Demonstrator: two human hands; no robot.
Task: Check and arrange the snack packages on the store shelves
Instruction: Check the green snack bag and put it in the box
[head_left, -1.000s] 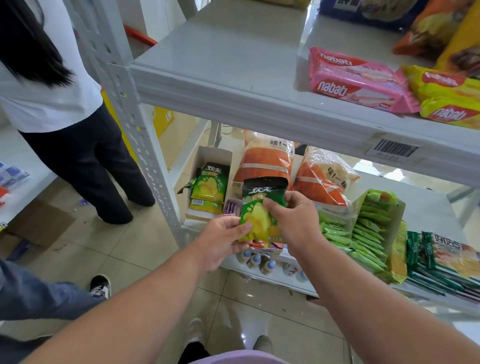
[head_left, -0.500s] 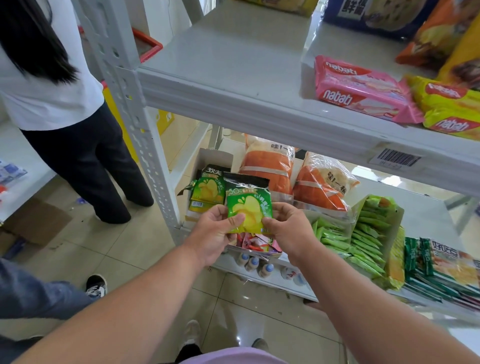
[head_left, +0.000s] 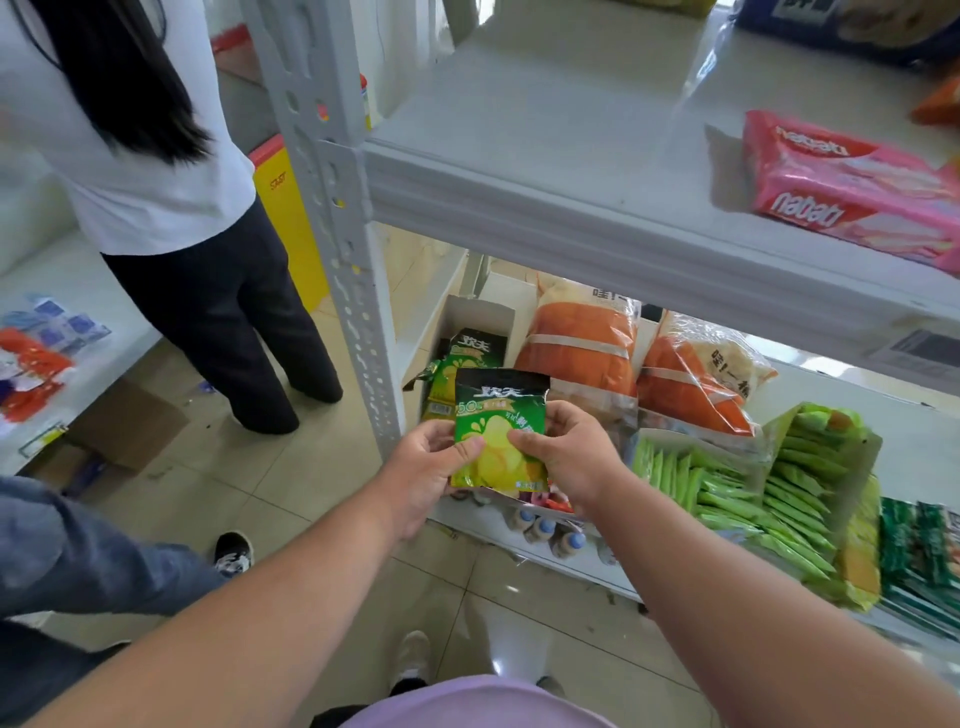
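Left hand (head_left: 423, 467) and right hand (head_left: 563, 457) both clamped on one green chip bag (head_left: 500, 434), thumbs pressed to its front face, fingers curled behind its side edges; bag held upright, print facing the camera, just in front of the lower shelf's (head_left: 883, 447) front left corner. Directly behind the bag, open white carton (head_left: 480, 317) at the lower shelf's left end, holding more green chip bags (head_left: 475, 351) of the same print, standing upright. To the right of the carton, two orange-and-clear snack bags (head_left: 582, 345) leaning side by side toward the back. Further right, open display box (head_left: 826, 467) packed with slim green sachets (head_left: 727, 499) in rows, and at the right edge dark green packets (head_left: 917, 545), blurred. Below the hands, small bottles with blue caps (head_left: 545, 527) at the bottom shelf's front edge. On the upper shelf (head_left: 545, 150), pink Nabati wafer pack (head_left: 852, 187) near the right front edge. White perforated upright post (head_left: 340, 234) at the unit's left front corner, just left of the left hand. Beyond the post, standing person (head_left: 171, 208) in white top and dark trousers; cardboard box (head_left: 124, 431) on the tiled floor near a side table (head_left: 78, 280).
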